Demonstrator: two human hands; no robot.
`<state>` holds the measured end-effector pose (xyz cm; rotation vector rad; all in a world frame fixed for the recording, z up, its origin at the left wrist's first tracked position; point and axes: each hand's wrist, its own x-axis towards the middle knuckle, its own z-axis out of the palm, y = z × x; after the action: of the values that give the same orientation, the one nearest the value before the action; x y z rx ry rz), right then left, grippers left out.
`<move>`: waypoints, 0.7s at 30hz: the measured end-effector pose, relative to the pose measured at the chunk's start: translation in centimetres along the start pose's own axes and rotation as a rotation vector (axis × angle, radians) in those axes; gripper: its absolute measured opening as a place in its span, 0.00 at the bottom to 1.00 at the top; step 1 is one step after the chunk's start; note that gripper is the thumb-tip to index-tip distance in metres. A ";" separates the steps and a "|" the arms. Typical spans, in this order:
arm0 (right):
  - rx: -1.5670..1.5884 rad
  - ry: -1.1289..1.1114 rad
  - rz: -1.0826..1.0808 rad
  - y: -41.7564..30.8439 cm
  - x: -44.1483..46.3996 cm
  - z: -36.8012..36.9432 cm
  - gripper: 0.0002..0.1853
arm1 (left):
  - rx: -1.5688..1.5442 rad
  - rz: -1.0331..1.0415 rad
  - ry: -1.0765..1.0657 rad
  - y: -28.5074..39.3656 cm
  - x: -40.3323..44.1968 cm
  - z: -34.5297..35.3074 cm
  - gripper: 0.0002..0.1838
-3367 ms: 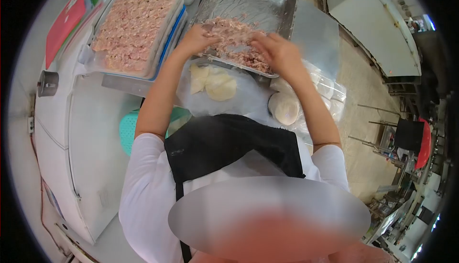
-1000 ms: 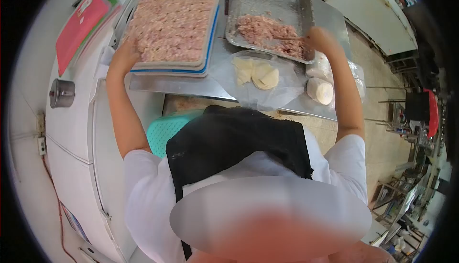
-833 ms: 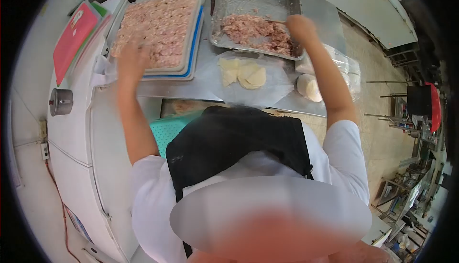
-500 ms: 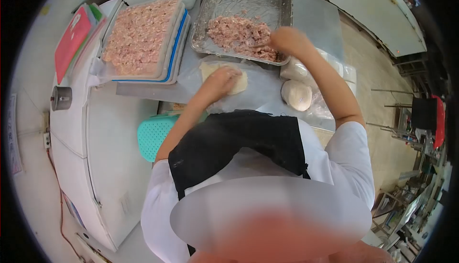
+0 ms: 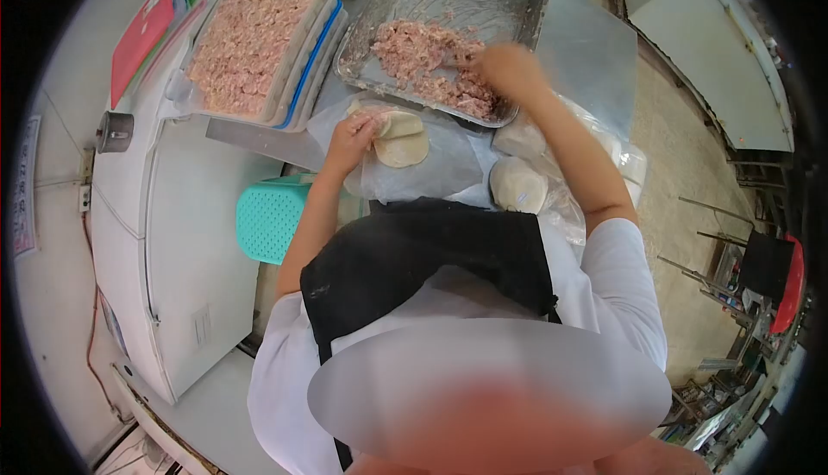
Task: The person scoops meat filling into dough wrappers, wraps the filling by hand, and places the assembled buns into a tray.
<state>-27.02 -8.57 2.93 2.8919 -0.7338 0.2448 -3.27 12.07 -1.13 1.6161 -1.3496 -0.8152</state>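
Closed at the fingertips, my left hand pinches the edge of a thin round dough wrapper, which is partly lifted and bent. Beneath it lies more pale round dough on a plastic sheet. My right hand, blurred by motion, is closed above the right part of the metal tray. A thin tool seems to reach from its fingers into the minced meat, but its kind is not clear.
Left of the tray, stacked plastic containers hold portioned minced meat. Bagged round dough wrappers lie on the right of the metal table. A turquoise basket stands below the table's left edge, beside a white freezer.
My left hand has moved left, from over the dough to its edge, and now lifts a wrapper. My right hand stays over the meat tray. The view has shifted slightly.
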 end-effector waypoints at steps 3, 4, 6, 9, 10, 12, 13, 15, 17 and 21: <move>0.064 -0.119 -0.042 -4.0 -0.4 0.6 0.09 | 0.102 0.099 0.116 0.9 0.7 -0.6 0.09; 0.069 -0.110 -0.033 -3.5 -0.3 -0.3 0.09 | 0.146 0.191 0.190 0.9 0.8 -0.6 0.09; 0.108 -0.217 0.092 -2.7 0.5 -4.6 0.08 | -0.083 0.073 0.181 0.5 1.0 -1.3 0.08; -0.019 -0.263 0.154 -2.4 0.5 -6.3 0.10 | -0.063 0.059 0.087 -0.2 1.8 -2.2 0.08; 0.004 -0.159 0.013 -3.3 -0.3 -4.6 0.10 | 0.002 0.078 0.042 -0.4 2.0 -2.3 0.08; 0.042 -0.115 0.061 -6.0 -0.2 -1.5 0.10 | 0.261 0.352 -0.121 -0.3 2.8 -1.8 0.09; 0.058 -0.090 0.087 -7.3 0.1 -0.3 0.10 | 0.391 0.494 -0.202 -0.1 3.3 -1.4 0.10; 0.158 -0.174 0.131 -7.9 0.6 1.1 0.12 | 0.359 0.579 -0.335 -0.7 4.4 0.0 0.11; 0.294 -0.196 0.214 -8.0 0.8 0.9 0.14 | 0.346 0.623 -0.424 -0.8 5.0 0.7 0.12; 0.706 -0.190 0.277 -4.8 -0.2 0.9 0.17 | 0.306 0.659 -0.477 -0.7 5.1 1.4 0.12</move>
<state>-24.77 -4.41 1.53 3.4921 -1.3124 0.3146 -3.24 6.84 -2.13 1.0839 -2.2726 -0.6166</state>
